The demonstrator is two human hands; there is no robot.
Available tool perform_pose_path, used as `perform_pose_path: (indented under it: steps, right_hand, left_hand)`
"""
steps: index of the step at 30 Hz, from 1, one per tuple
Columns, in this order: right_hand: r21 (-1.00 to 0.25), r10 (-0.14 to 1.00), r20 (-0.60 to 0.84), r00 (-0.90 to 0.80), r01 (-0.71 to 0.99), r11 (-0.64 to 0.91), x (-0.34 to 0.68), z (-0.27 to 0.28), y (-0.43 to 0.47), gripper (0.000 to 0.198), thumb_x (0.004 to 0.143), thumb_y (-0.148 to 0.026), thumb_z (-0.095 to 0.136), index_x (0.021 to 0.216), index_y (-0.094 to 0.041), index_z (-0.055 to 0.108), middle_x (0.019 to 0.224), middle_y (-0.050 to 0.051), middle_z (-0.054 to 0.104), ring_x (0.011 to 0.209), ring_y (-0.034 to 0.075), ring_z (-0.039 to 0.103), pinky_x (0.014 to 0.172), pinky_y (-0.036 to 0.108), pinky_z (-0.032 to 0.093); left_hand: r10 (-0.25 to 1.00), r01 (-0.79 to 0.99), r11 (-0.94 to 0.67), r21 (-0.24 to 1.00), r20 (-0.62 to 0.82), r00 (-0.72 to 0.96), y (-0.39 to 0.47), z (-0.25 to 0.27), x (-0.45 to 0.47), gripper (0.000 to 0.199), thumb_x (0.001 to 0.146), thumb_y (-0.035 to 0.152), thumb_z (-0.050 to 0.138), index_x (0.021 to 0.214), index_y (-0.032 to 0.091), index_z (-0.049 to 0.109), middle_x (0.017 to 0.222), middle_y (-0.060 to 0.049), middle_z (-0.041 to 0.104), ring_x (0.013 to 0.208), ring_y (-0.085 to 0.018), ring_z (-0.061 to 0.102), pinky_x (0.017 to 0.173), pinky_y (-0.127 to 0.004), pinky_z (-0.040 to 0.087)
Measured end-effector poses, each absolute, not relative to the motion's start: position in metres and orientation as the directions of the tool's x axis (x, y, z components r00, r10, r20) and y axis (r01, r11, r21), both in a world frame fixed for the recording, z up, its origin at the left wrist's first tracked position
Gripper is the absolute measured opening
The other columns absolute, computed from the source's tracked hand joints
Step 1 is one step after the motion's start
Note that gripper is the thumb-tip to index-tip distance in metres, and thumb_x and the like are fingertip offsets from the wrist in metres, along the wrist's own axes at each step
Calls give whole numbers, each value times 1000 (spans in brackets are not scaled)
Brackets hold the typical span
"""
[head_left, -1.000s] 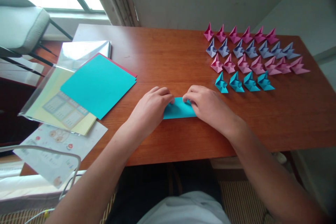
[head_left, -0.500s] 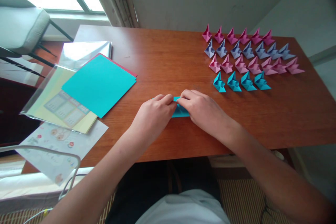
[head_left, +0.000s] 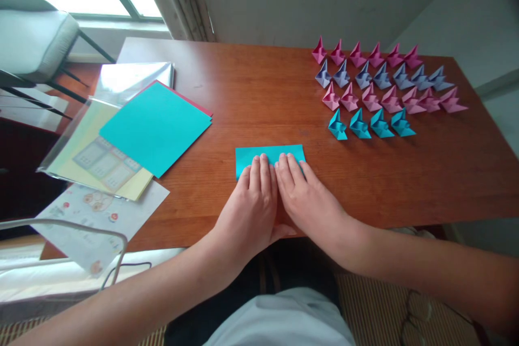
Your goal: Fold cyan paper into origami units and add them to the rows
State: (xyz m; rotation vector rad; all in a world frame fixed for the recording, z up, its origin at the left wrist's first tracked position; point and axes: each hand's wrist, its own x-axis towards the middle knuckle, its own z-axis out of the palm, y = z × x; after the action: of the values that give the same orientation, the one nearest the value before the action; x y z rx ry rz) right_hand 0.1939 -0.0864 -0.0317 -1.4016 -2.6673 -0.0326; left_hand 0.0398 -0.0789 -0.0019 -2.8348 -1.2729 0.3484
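A turquoise sheet of origami paper [head_left: 269,152], folded into a long rectangle, lies on the wooden table [head_left: 251,92] in front of me. Flat across its near part rest the fingers of my left hand [head_left: 253,200], stretched out and pressing down. Beside it, my right hand [head_left: 306,189] also lies with straight fingers on the paper, its fingertips close to those of the left. Both hands cover the paper's near edge, so that side is mostly hidden.
Rows of folded paper figures stand at the back right: magenta [head_left: 357,55], lilac [head_left: 364,75], pink [head_left: 371,97] and turquoise [head_left: 360,124]. To the left, turquoise sheets [head_left: 158,130] overlap a clear packet [head_left: 71,140] and a printed white sheet [head_left: 133,211]. A chair [head_left: 36,32] stands beyond.
My fingers have gone from pinching at the paper's far edge to lying flat across its near side. Both hands have moved toward me, uncovering the far part of the folded paper.
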Motion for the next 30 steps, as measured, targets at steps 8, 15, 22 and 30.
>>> perform_pose_path:
  steps: [8,15,22,30]
  right_hand:
    - [-198,849,116,-516,826,528,185,-38,-88,53,97,-14,48,149,-8,49,156,27,44,152,46,26,119,71,30]
    - [-274,849,216,-481,805,526,209,-36,-97,70,95,-1,21,162,-19,24,160,20,41,155,35,22,119,72,30]
    - [-127,878,75,-474,868,479,245,-23,-113,70,84,8,27,154,9,29,158,37,32,153,45,20,120,75,21]
    - [-35,825,33,-565,824,565,213,-13,-107,65,87,2,30,151,1,43,160,29,37,150,44,34,115,70,37]
  left_hand:
    - [745,739,-652,-169,-327,582,-80,4,52,156,49,94,67,154,-13,24,156,-44,25,148,-55,28,121,-57,31]
    - [741,718,-659,-224,-360,567,-80,6,56,154,50,94,66,151,-17,28,155,-46,24,147,-56,31,119,-57,33]
    - [752,743,-643,-184,-337,567,-81,3,56,153,51,91,70,150,-18,30,156,-46,22,147,-56,29,120,-57,32]
    - [750,736,-643,-210,-364,552,-80,7,58,150,52,93,67,153,-12,31,157,-43,24,149,-53,28,120,-56,31]
